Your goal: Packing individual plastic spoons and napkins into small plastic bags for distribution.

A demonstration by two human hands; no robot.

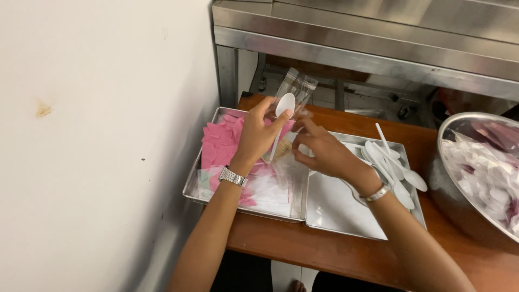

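My left hand (258,132) holds a small clear plastic bag (296,86) upright, together with a white plastic spoon (284,105) whose bowl points up. My right hand (320,148) is just beside it, fingers pinched at the lower part of the bag and spoon handle. Both hands hover over two metal trays. The left tray (194,186) holds pink paper napkins (219,141) and clear bags. The right tray (346,216) holds several loose white spoons (392,165).
A large metal bowl (451,135) filled with packed spoon bags stands at the right. The trays sit on a brown wooden table (335,254). A white wall (97,135) is close on the left, and a steel shelf (367,38) runs above.
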